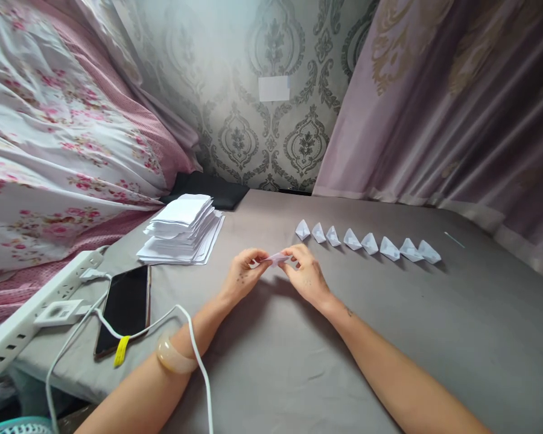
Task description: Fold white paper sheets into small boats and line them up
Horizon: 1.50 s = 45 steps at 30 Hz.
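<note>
Between my two hands, a small piece of folded white paper point(277, 258) is held just above the grey surface. My left hand point(245, 272) pinches its left end between thumb and fingers. The right end is pinched in the same way by my right hand point(306, 273). Fingers cover much of the paper, so its exact folded shape is hard to make out. To the right of my hands stands a row of several folded paper boats point(352, 240). Left of my hands rises a stack of white paper sheets point(181, 232).
A phone point(124, 310) lies at the left beside a white power strip point(40, 310) with plugs in it. A white cable point(194, 343) runs across my left forearm. A black folded item point(212, 188) lies behind the stack. A thin white stick point(455, 239) rests at far right.
</note>
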Available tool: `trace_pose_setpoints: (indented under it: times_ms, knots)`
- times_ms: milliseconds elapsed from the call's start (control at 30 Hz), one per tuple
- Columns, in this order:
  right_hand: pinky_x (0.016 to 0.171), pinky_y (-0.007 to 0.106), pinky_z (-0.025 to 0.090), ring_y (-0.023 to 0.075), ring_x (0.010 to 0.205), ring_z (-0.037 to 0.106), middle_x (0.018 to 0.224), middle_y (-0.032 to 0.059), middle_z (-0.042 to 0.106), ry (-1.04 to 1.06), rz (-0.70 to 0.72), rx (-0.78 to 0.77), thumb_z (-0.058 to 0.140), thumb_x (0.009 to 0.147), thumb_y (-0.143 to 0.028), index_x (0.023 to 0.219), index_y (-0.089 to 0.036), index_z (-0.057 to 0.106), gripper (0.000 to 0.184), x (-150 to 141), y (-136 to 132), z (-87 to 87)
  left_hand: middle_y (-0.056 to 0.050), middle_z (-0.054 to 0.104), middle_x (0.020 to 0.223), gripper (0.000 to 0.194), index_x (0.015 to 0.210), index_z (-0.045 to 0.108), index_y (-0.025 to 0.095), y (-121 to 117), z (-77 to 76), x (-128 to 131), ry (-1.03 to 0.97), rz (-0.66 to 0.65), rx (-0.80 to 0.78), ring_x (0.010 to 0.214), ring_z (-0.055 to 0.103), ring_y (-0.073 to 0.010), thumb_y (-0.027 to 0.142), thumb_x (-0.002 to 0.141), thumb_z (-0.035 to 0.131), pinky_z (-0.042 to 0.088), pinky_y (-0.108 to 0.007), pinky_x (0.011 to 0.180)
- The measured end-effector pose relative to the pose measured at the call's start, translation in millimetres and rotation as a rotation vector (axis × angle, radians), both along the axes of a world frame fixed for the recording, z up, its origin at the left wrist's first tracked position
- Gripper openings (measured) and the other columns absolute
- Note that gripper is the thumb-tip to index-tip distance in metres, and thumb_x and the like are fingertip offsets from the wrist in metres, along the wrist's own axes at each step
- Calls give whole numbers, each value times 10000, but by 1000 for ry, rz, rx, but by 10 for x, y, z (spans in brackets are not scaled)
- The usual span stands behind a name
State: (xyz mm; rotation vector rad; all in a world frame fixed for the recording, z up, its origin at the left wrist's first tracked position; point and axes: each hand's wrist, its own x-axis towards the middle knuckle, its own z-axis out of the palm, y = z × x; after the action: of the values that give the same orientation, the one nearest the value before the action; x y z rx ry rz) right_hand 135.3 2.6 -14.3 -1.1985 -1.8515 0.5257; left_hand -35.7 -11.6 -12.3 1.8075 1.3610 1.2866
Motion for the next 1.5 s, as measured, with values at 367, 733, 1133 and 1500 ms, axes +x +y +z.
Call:
trace_pose_setpoints:
  times_ms: [367,733,1133,1500]
  knots:
    - [728,312,359,180,800,500,871,65,610,-708,35,333,423,900,-125,851,-180,639,228,23,-118,-3,-78,609,871,232,843,606,171,-24,-40,-40,899,-50,346,819,501,-206,190,915,386,372,-337,734]
    - [737,267,425,114,721,559,940,22,601,-245,92,-327,579,822,-325,774,-213,698,170,119,24,19,-54,608,768,224,777,694,159,-14,-31,-79,429,-10,-242,701,552,-161,344,806,570,401,-265,662]
    - [764,282,427,129,739,552,909,38,541,-289,-52,-237,528,827,-295,638,-180,527,222,48,61,-101,-70,561,878,175,731,621,158,45,-136,-44,419,127,-276,797,555,-173,288,813,537,434,-313,793]
    - [711,267,418,126,719,541,913,34,516,-395,-71,-227,536,834,-285,698,-188,504,170,24,65,-81,-54,530,917,100,889,563,192,49,-245,-53,531,68,-98,833,522,-185,235,847,484,442,-324,773]
